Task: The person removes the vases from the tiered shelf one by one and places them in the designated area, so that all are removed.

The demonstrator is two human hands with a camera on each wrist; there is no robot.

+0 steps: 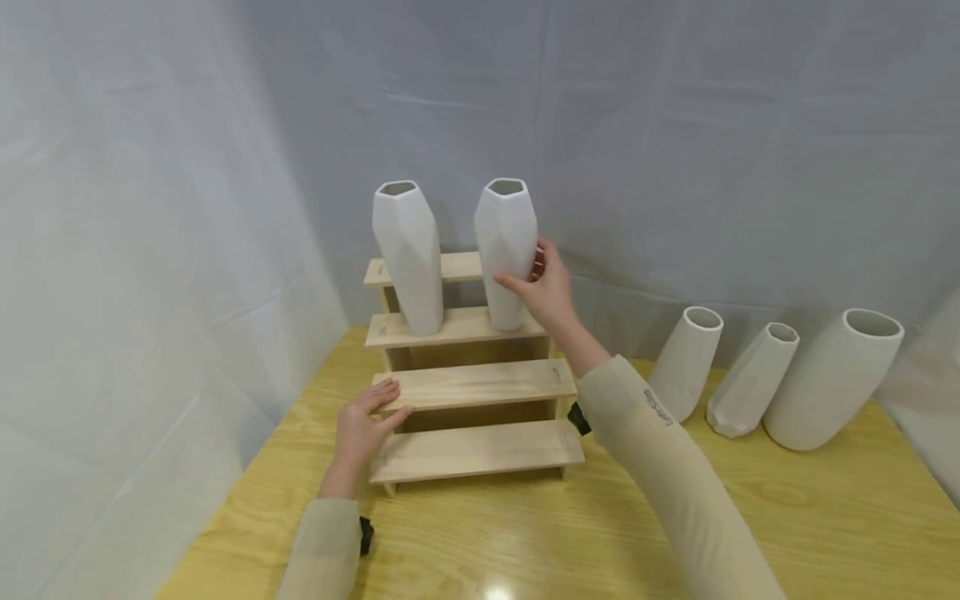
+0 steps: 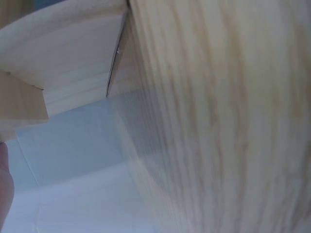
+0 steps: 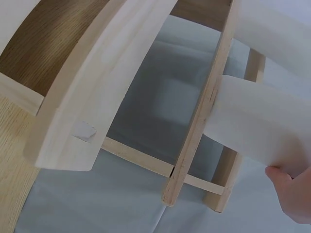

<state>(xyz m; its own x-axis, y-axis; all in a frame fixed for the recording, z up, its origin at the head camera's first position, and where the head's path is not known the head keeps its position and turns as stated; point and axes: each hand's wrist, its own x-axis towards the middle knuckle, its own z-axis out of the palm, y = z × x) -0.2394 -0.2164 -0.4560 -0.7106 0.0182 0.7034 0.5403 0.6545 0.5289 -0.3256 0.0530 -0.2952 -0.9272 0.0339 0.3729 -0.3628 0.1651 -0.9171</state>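
A tall white faceted vase (image 1: 506,242) stands on the second tier from the top of a pale wooden step shelf (image 1: 472,383). My right hand (image 1: 550,287) grips its right side, thumb across the front and fingers round behind; the thumb shows on the vase (image 3: 257,121) in the right wrist view. A matching faceted vase (image 1: 408,258) is on the same tier to the left. My left hand (image 1: 362,423) rests on the left end of the tier below, fingers on the board. In the left wrist view only part of a finger (image 2: 5,187) shows.
Three more white vases stand on the right of the wooden table (image 1: 787,517): a tapered one (image 1: 686,367), a slim faceted one (image 1: 752,383) and a wide round-mouthed one (image 1: 832,383). Pale cloth (image 1: 675,150) hangs behind and to the left.
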